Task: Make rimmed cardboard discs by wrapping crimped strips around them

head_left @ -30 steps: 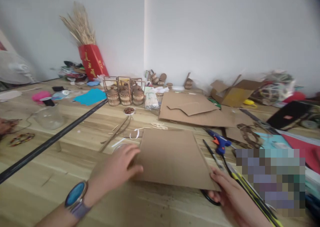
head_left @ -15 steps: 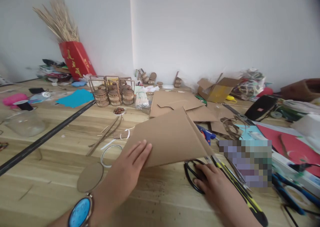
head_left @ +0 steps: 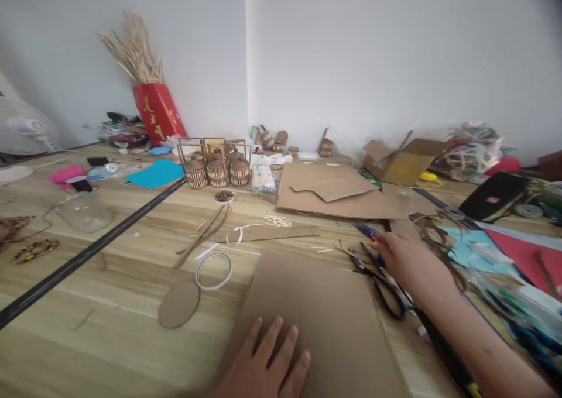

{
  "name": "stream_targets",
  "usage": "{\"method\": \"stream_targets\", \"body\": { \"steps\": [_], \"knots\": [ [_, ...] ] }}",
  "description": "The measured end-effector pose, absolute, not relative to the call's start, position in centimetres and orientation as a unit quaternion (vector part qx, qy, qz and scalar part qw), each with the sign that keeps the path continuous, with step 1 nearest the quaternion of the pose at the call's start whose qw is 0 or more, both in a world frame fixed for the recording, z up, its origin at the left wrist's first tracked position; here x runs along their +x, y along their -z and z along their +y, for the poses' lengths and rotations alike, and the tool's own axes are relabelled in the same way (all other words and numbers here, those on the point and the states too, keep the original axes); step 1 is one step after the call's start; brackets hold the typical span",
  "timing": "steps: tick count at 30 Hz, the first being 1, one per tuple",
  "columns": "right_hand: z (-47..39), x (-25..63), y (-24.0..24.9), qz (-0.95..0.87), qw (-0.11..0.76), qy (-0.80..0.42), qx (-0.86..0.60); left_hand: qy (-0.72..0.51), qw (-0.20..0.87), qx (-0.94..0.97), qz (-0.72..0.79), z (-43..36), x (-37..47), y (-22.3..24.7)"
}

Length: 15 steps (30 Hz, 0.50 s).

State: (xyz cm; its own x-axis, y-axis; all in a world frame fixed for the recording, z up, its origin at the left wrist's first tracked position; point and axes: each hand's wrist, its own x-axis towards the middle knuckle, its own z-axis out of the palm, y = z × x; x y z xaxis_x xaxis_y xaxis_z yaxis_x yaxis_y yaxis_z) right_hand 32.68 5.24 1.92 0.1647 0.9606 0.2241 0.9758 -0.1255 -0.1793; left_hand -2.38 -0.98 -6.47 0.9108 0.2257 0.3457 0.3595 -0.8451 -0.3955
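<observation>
So the left hand (head_left: 267, 366) is open, palm down with fingers spread on the big cardboard sheet (head_left: 325, 310), which lies on the near part of the wooden table (head_left: 118, 292); the right hand (head_left: 408, 263) has its fingers closed round the blue glue gun (head_left: 367, 230), though they hide most of it, so I can't tell if it's lifted; black scissors (head_left: 397, 310) are just beside the sheet. Progress-wise, a cardboard disc (head_left: 179, 304) looks already cut out; a pale ring (head_left: 197, 274) sits loose next to it, not visibly glued on; the sheet's visible part shows no round cutout; the little lidded baskets (head_left: 217, 172) at the back look finished to me.
</observation>
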Motion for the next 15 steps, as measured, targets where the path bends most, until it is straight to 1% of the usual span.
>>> {"method": "stream_targets", "body": {
  "steps": [2,5,7,9,11,13,15],
  "knots": [
    [7.8,30.6,-2.9,-0.698,0.109,0.024,-0.707,0.139,0.216,-0.954,-0.153,-1.0,-2.2,6.8],
    [11.4,26.9,-2.8,-0.770,0.059,0.000,-0.636,0.143,0.177,-0.960,-0.164,-0.1,-2.1,6.0],
    [13.6,25.0,-2.0,-0.791,0.030,-0.006,-0.611,0.120,0.136,-0.957,-0.225,1.1,-2.6,4.8],
    [15.5,24.0,-1.0,-0.797,0.009,-0.007,-0.603,0.082,0.089,-0.930,-0.347,2.4,-3.5,3.5],
    [17.0,23.7,0.0,-0.798,-0.007,-0.008,-0.603,0.049,0.036,-0.909,-0.411,3.3,-4.6,2.7],
    [18.1,23.9,0.8,-0.798,-0.020,-0.007,-0.603,0.026,-0.008,-0.915,-0.402,3.5,-5.6,2.5],
    [18.8,24.3,1.1,-0.801,-0.033,-0.005,-0.598,0.014,-0.024,-0.943,-0.330,3.2,-6.2,2.9]
  ]
}}
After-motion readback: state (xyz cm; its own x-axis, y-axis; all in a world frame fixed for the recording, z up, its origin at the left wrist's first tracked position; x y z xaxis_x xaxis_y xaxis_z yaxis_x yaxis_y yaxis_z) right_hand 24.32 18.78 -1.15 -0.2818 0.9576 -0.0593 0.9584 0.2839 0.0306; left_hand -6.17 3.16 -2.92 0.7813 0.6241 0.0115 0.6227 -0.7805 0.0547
